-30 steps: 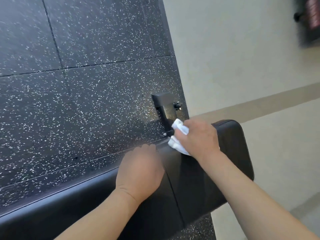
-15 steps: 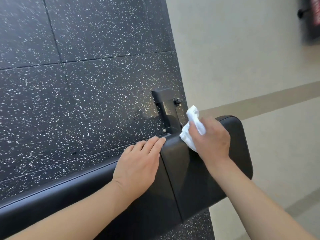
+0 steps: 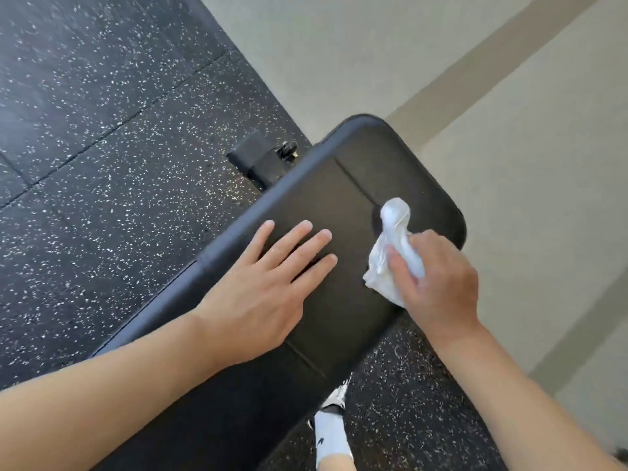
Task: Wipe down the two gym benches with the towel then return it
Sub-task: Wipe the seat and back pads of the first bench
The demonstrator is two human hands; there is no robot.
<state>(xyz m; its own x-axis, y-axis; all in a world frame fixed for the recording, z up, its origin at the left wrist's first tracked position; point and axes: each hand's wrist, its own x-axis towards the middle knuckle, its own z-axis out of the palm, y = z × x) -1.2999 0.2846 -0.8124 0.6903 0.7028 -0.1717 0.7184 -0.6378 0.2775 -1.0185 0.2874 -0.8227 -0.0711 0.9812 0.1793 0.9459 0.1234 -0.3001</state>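
Wiping in progress on one bench (image 3: 326, 198), centre frame. The right hand (image 3: 438, 277) clutches the bunched white towel (image 3: 390, 246) on the pad's right part; the left hand (image 3: 261, 294) lies flat, fingers straight. Second bench unseen, towel's return pending. The pad's rounded end lies upper right, with open floor (image 3: 102, 130) to the left.

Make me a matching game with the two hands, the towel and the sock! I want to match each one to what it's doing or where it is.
Things:
1. left hand
2. right hand
3. towel
4. sock

States:
A. white, low by the floor beside the bench
B. lies flat with straight fingers on the bench pad
C. crumpled and white, touching the pad
D. grips the crumpled cloth

Pairs: 1-B, 2-D, 3-C, 4-A
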